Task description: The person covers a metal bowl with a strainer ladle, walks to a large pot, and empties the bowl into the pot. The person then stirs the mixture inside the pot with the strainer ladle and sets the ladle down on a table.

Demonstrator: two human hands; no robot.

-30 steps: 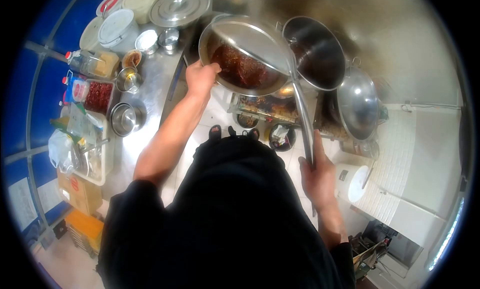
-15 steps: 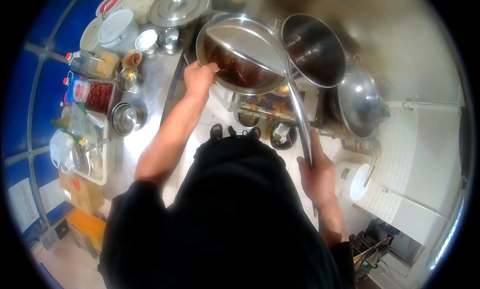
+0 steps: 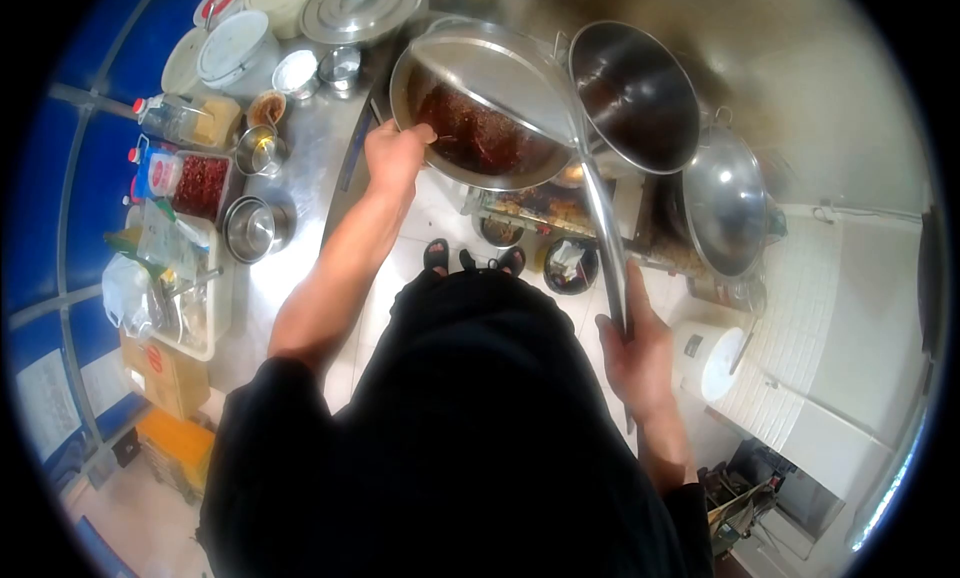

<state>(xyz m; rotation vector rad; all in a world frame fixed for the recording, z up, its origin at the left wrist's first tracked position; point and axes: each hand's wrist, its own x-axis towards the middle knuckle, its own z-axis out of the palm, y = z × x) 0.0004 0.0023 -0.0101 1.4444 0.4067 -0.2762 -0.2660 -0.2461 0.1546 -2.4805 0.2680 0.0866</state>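
Note:
My left hand point(image 3: 397, 160) is closed on the near-left edge of a wide metal wok point(image 3: 545, 170). Dark red-brown sauce point(image 3: 470, 128) lies in it. Over the wok's far side rests a large round strainer point(image 3: 510, 73), its face looking like fine mesh. Its long metal handle point(image 3: 603, 218) slants down towards me. Around the lower part of that handle my right hand point(image 3: 640, 353) is wrapped, with the index finger stretched along it.
A dark wok point(image 3: 635, 98) and a shiny wok point(image 3: 725, 203) stand at the right. On the left steel counter point(image 3: 300, 203) are metal bowls point(image 3: 252, 230), tubs point(image 3: 238, 53) and a tray of red food point(image 3: 200, 186). A bin point(image 3: 570, 266) sits on the floor ahead; a white bucket point(image 3: 715, 363) is at right.
The view has shifted slightly. Both hands keep their holds, and the wok and strainer stay almost where they were.

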